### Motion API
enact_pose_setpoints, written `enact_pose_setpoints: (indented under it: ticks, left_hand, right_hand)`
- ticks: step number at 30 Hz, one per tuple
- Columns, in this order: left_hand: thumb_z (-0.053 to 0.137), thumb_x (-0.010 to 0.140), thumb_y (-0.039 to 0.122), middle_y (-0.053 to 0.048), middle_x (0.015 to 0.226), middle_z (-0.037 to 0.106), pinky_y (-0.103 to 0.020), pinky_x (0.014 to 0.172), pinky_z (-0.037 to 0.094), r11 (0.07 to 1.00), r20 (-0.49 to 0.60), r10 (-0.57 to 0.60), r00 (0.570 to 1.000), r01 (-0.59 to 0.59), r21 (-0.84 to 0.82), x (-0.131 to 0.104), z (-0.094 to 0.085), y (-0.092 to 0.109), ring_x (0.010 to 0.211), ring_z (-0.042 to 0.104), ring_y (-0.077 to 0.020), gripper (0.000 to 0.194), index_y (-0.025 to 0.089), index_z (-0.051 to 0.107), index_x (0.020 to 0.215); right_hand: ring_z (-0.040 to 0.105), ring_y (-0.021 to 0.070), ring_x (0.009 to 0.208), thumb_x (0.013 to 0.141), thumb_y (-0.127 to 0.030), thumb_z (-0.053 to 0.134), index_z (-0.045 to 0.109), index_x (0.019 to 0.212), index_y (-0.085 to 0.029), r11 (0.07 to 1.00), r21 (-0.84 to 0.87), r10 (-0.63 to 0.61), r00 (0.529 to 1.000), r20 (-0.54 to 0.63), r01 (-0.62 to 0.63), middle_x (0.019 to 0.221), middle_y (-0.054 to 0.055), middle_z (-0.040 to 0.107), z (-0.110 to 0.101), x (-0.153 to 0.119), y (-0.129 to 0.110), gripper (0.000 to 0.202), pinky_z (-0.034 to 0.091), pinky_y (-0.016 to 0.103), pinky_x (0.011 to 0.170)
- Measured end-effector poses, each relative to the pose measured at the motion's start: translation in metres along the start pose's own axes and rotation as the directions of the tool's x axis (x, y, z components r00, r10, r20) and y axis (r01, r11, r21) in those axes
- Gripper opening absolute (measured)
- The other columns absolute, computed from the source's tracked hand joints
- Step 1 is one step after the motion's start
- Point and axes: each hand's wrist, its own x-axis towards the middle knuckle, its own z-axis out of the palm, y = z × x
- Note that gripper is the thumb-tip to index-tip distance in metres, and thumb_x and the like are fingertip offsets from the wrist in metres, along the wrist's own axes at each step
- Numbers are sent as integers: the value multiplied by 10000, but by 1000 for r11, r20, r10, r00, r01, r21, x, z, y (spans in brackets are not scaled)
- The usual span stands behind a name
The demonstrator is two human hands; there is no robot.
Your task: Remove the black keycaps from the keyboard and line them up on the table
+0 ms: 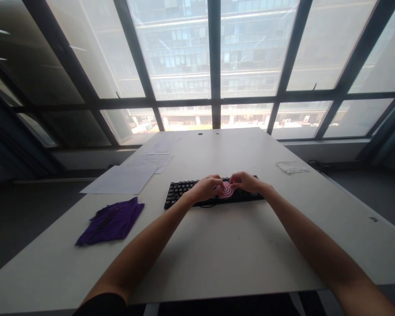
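Note:
A black keyboard [178,191] lies across the middle of the white table. Over it is a small round pink item with white rings [227,190]. My left hand [208,188] has its fingers closed on the left edge of this pink item. From the right, my right hand [245,181] pinches at its upper right edge, thumb and fingers together. Both hands cover parts of the keyboard's keys.
A folded purple cloth [118,219] with a dark thin item on it lies at the left. White paper sheets [121,179] are spread behind it. A flat clear packet [292,167] rests near the table's [237,254] right edge. Tall windows stand behind.

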Motion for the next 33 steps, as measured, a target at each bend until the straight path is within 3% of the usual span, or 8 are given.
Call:
enact_pose_setpoints:
  ticks: [5, 12, 18, 23, 28, 33]
  left_hand:
    - [608, 905, 248, -63, 1048, 701, -297, 906, 500, 999, -86, 15, 996, -11, 45, 1, -2, 3, 994, 646, -198, 167, 221, 736, 1008]
    - [513, 949, 215, -48, 1290, 667, -337, 1045, 487, 998, -136, 30, 990, -21, 66, 1, 6, 0, 1184, 623, -213, 320, 234, 686, 1217]
    - [489, 949, 211, -8, 1358, 623, -345, 1118, 445, 997, -158, 34, 987, -22, 73, -1, 20, -2, 1293, 555, -199, 372, 258, 647, 1283]
    - [494, 948, 218, -8, 1373, 612, -347, 1127, 436, 997, -159, 30, 987, -17, 81, -1, 22, -2, 1312, 537, -191, 379, 265, 631, 1298]
    - [487, 956, 227, -30, 1423, 568, -359, 1137, 421, 997, -183, 17, 983, -3, 78, -1, 19, 1, 1333, 513, -202, 411, 252, 582, 1356]
    - [467, 967, 239, -42, 1492, 493, -377, 1162, 389, 997, -173, 27, 984, -13, 79, 0, 22, 4, 1384, 454, -216, 477, 239, 486, 1444]
  right_hand:
    - [483, 122, 610, 820, -403, 665, 695, 868, -164, 999, 54, 4, 994, -111, 3, 648, -20, 591, 2, 2, 5, 245, 362, 241, 594]
    - [497, 121, 600, 850, -412, 635, 689, 894, -176, 995, -48, 69, 967, -243, -83, 673, -5, 638, 6, 4, 10, 246, 334, 238, 594]
    - [479, 118, 579, 867, -379, 621, 690, 863, -183, 983, -152, 57, 966, -251, -98, 633, -14, 610, 7, 3, 9, 208, 323, 244, 591]
    - [489, 124, 589, 870, -393, 614, 683, 866, -179, 990, -110, 57, 966, -253, -88, 646, -7, 616, 7, 3, 10, 225, 338, 243, 592]
    - [498, 126, 602, 863, -455, 617, 693, 1020, -172, 999, -26, 35, 971, -237, -43, 657, -13, 598, 2, 1, 13, 333, 354, 234, 590]
    - [482, 123, 599, 839, -459, 636, 717, 1124, -182, 998, -47, 37, 977, -208, -48, 649, -17, 577, -11, -1, 18, 405, 341, 236, 577]
